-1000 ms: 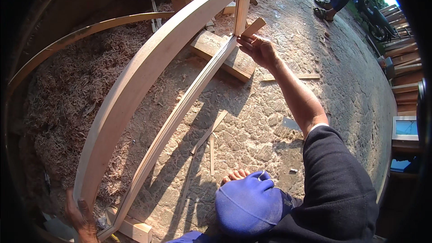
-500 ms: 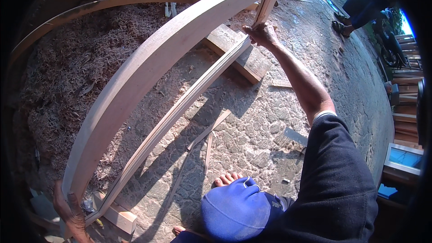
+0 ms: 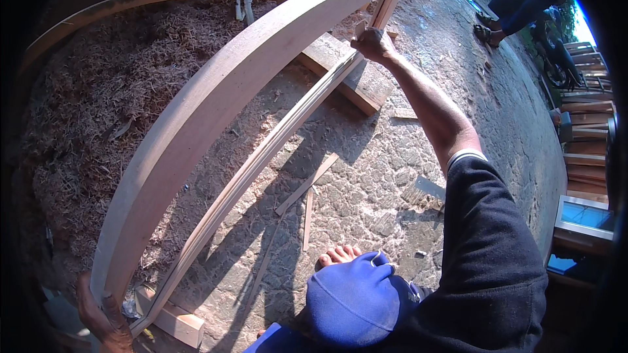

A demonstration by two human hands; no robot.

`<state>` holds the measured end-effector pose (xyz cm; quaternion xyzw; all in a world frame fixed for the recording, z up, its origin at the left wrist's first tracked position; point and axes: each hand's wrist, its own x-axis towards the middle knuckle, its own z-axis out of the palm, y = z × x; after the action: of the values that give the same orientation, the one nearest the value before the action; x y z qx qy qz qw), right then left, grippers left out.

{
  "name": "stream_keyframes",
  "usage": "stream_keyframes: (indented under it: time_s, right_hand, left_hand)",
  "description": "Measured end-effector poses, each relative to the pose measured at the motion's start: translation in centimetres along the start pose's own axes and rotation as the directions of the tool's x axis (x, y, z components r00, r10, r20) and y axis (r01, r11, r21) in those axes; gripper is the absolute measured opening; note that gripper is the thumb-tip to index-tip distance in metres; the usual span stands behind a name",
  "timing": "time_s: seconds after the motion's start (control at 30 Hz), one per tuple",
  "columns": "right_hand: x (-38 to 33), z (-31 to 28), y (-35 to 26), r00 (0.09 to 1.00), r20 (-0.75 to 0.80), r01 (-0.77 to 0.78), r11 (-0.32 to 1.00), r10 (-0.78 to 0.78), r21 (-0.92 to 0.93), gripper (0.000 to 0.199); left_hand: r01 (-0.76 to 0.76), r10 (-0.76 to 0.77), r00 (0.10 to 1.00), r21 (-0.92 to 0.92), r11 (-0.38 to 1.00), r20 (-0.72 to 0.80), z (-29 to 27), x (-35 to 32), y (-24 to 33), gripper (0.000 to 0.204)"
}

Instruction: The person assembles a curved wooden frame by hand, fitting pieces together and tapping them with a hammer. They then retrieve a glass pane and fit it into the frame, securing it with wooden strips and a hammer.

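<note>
A curved wooden frame [image 3: 209,95] is held by its near end in the left hand [image 3: 104,320], the thumb set on the inner side and the fingers wrapped around the outer. The right hand [image 3: 374,44] is curled at the far corner, where the straight bar [image 3: 260,162] is met by the short upright; its fingers are mostly hidden, so whether wood is gripped or only touched cannot be told. The frame is stretched between the two hands. Below the right hand, a block [image 3: 371,95] is seen; another block [image 3: 180,323] is placed just right of the left hand. Beyond the left hand, the ground is covered by shavings [image 3: 98,104]. Thin strips [image 3: 307,184] are scattered nearer than the right hand, left of a grey plate [image 3: 430,187].
</note>
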<state>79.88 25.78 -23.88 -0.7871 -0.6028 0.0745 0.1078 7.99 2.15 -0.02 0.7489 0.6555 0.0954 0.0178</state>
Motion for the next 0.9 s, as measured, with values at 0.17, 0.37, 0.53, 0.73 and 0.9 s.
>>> stream_keyframes:
  time_s: [0.17, 0.37, 0.53, 0.73, 0.9]
  right_hand:
    - [-1.3, 0.8, -2.6, 0.992, 0.049, -0.121, 0.992, 0.119, 0.021, 0.042]
    - [-6.6, 3.8, -8.4, 0.997, -0.07, -0.03, 0.999, 0.029, -0.019, 0.047]
    - [-11.5, 3.8, -14.0, 0.995, -0.088, -0.034, 0.972, 0.056, 0.231, 0.043]
    - [-22.8, 6.6, -27.9, 0.971, -0.114, 0.236, 0.918, -0.211, 0.318, 0.035]
    - [-37.4, 4.8, -45.1, 0.42, -0.057, 0.539, 0.198, -0.906, 0.819, 0.047]
  left_hand:
    - [-0.025, 0.021, 0.997, -0.049, 0.998, -0.068, 0.6, -0.1, 0.1, 0.079]
    - [-0.029, 0.027, 0.997, -0.024, 0.999, -0.076, 0.6, -0.6, 0.7, 0.076]
    - [-0.054, 0.053, 0.997, -0.018, 0.998, -0.05, 0.4, -0.6, 1.7, 0.071]
    - [-0.048, 0.044, 0.991, -0.028, 0.998, -0.13, 0.5, 0.2, 2.4, 0.069]
    - [-0.051, 0.058, 0.987, 0.048, 0.998, -0.152, 0.0, -0.3, 3.3, 0.069]
